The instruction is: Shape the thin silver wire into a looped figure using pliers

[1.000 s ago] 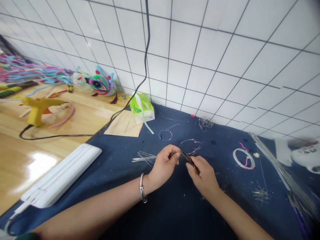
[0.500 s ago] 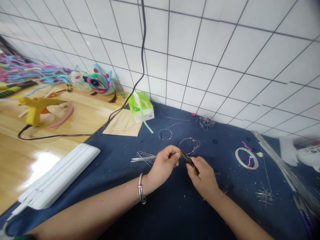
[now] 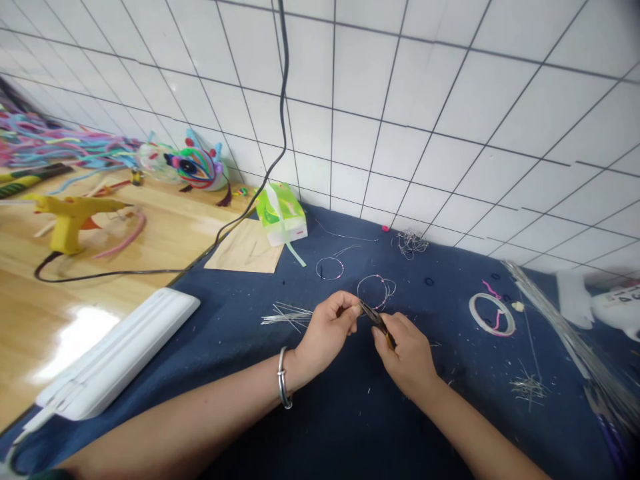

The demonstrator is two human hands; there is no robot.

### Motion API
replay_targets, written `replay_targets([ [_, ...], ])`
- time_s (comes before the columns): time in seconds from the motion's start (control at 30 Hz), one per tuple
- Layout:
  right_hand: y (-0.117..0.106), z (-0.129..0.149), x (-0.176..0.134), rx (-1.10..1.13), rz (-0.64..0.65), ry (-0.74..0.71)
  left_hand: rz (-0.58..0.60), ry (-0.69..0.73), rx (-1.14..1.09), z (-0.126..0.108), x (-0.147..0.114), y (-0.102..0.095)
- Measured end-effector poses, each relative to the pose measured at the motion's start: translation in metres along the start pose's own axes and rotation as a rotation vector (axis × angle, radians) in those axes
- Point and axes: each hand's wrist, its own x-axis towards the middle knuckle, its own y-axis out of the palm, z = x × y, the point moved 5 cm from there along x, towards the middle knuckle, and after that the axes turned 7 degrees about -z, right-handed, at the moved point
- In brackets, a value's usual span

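White tiled wall (image 3: 380, 80) with dark lines across the top of the frame. Below it, dark blue cloth (image 3: 220, 337) covers the centre and right; a pale wooden table (image 3: 170, 230) shows at the left. Coloured strands (image 3: 65, 143) are heaped at upper left. A white power strip (image 3: 120, 353) lies slantwise at lower left, and a bundle of wires (image 3: 563, 330) runs down the right side.

Two bare forearms come up from the bottom edge. The right hand (image 3: 407, 353), just right of centre, is closed around pliers (image 3: 373, 315), whose nose points up and left. The left hand (image 3: 329, 330), at centre, is closed in a pinch at the pliers' tip; what its fingertips hold is too small to make out. A silver bracelet (image 3: 283, 380) circles the left wrist.

A yellow glue gun (image 3: 67, 217) lies at left. Above centre, a green box (image 3: 280, 213) sits behind a thin board (image 3: 245, 247). Short wires (image 3: 285, 317) lie just left of the left hand. Immediately above the pliers is a wire ring with pink beads (image 3: 379, 276); a smaller ring (image 3: 330, 258) lies left of it. Smallest, a red piece (image 3: 385, 228) sits by the wall.
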Motion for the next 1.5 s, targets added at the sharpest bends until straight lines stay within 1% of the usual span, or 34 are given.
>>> replay_targets([
  [0.27,-0.002,-0.003,0.001,-0.006,0.013,0.007,0.003,-0.041,-0.033,0.003,-0.001,0.0],
  [0.37,-0.007,-0.004,0.003,-0.032,-0.004,-0.03,0.009,-0.078,-0.072,0.005,-0.001,0.0],
  [0.5,-0.014,-0.005,0.005,-0.208,-0.037,-0.109,0.013,-0.121,-0.125,0.009,0.001,-0.002],
  [0.63,-0.017,-0.002,0.005,-0.372,-0.028,-0.179,0.034,-0.175,-0.179,0.013,0.001,-0.002],
  [0.8,-0.019,0.001,0.004,-0.481,-0.025,-0.216,0.087,-0.245,-0.273,0.014,0.0,0.002],
  [1.03,-0.025,0.002,0.004,-0.526,-0.046,-0.256,0.086,-0.262,-0.249,0.013,0.001,0.003],
  [1.17,-0.029,0.0,0.005,-0.544,-0.079,-0.264,0.122,-0.277,-0.198,0.016,0.002,0.003],
  [1.3,-0.031,-0.003,0.006,-0.557,-0.066,-0.249,0.138,-0.286,-0.149,0.015,0.001,0.003],
  [1.5,-0.033,-0.004,0.006,-0.573,-0.054,-0.265,0.15,-0.269,-0.221,0.01,-0.001,0.006],
])
